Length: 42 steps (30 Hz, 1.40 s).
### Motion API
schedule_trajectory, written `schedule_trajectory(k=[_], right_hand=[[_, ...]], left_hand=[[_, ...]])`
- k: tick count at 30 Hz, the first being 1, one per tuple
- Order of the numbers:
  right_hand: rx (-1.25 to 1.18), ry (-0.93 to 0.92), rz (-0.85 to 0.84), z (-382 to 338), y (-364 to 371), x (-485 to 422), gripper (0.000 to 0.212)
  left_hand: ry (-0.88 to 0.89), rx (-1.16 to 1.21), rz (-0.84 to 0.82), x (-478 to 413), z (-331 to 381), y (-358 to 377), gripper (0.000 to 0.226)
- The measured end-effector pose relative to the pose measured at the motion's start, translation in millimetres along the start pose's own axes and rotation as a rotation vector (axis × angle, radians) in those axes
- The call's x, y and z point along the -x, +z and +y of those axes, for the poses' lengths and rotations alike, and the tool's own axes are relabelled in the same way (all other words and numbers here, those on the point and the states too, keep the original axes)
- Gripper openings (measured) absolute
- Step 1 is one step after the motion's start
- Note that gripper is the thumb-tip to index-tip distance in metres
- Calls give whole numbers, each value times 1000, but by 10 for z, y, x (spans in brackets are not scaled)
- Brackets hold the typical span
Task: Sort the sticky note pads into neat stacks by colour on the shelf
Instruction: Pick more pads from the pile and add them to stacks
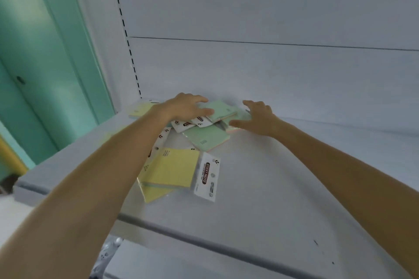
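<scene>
The shelf (pixel 283 176) in front of me is white, with a white back wall behind it and a green door (pixel 45 56) off to the left. The sticky note pads lie in a messy pile near the back left part of the shelf. Closest to me is a yellow pad (pixel 174 166) in a clear bag with a white label (pixel 207 176) that says STICKY NOTE, and it lies on top of another yellow pad (pixel 156 196). One more yellow pad (pixel 142 108) sits far back in the corner, partly hidden by my left arm. In the middle lies a green pad (pixel 206 137), flat on the shelf. Behind it is a top green pad (pixel 221 110), tilted up on the pile. My left hand (pixel 186 106) is on its left side, thumb on its face and fingers bent over its far edge (I cannot tell if I am really gripping it, because it is blurry). My right hand (pixel 258 118) is spread wide with nothing in it, and its thumb touches a third green pad (pixel 240 119) just to the right of the pile.
</scene>
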State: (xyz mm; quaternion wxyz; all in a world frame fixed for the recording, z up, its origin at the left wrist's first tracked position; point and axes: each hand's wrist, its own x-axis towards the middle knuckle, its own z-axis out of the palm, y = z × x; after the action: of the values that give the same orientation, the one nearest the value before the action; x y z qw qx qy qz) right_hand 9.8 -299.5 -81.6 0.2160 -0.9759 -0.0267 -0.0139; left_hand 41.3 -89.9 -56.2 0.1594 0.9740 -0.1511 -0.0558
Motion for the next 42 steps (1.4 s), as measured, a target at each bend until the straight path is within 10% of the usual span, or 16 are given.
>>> schedule_trajectory(k=[13,31,42], right_hand=[[-224,293,41,302,-105,340,61],[-448,222,381,443,-77,346,35],[-411,238,453,457,-102,420,40]], left_hand=[[342,-1,-233,-196,275,-7,56],[408,-109,-179,-303,426,92,50],[53,-105,29,-243,465,196,75]])
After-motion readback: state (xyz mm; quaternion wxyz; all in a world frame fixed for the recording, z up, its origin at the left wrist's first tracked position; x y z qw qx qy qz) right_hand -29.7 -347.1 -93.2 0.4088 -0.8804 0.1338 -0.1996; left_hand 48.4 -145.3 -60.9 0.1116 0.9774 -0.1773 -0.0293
